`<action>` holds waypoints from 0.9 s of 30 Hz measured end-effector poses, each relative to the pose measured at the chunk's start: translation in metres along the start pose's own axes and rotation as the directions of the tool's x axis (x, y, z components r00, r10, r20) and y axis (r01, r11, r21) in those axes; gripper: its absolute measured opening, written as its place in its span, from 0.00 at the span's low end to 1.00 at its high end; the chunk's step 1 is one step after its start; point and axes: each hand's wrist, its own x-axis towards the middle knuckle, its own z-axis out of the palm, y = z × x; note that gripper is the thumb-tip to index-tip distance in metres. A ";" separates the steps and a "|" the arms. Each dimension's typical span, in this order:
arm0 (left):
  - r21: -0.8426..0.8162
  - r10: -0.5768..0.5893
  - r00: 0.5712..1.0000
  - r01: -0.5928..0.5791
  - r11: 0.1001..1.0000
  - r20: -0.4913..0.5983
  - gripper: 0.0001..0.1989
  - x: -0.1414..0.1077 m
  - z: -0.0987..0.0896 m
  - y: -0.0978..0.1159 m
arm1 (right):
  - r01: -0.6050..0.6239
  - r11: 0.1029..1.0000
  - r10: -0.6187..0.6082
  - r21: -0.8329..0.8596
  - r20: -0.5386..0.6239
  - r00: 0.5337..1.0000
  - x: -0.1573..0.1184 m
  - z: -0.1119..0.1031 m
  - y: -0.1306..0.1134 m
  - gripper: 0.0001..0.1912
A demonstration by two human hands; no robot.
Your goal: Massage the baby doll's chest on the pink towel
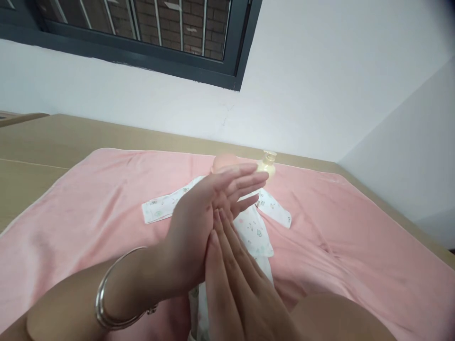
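Observation:
My left hand (199, 222), with silver bangles (103, 298) at the wrist, is raised with its fingers stretched out. The fingers of my right hand (241, 289) lie straight against its palm. Neither hand visibly holds an object. Behind and below them, small white printed clothes (254, 229) lie with sleeves spread on a pink cloth (320, 237). A round, skin-toned head, like a doll's (225, 161), shows above the collar area, partly hidden by my left hand. Just right of it stands a pale yellow pump bottle (267, 163), its lower part partly behind my fingertips.
The pink cloth covers much of a light wooden table (88, 128). Beyond the table is a white wall (291, 85) with a dark-framed, barred window (199, 71) at the upper left.

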 end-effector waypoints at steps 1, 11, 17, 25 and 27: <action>-0.005 -0.042 0.999 0.041 0.999 -0.018 0.15 0.008 0.000 -0.005 | 0.014 1.000 -0.014 0.001 -0.018 1.000 0.002 -0.006 0.007 0.24; 0.636 0.397 0.852 -0.102 0.765 -0.341 0.11 0.135 -0.091 -0.072 | -0.222 0.975 0.193 0.003 0.488 0.851 0.052 0.034 0.104 0.27; 0.751 0.476 0.847 -0.152 0.642 -0.235 0.13 0.142 -0.114 -0.096 | -0.189 0.980 0.197 -0.060 0.412 0.890 0.059 0.079 0.159 0.27; 0.861 0.564 0.804 -0.141 0.489 -0.188 0.13 0.138 -0.112 -0.100 | -0.396 0.869 0.486 -0.296 0.357 0.798 0.052 0.075 0.147 0.35; 0.866 0.562 0.806 -0.139 0.481 -0.183 0.13 0.140 -0.113 -0.101 | -0.304 0.901 0.400 -0.310 0.325 0.857 0.048 0.079 0.139 0.31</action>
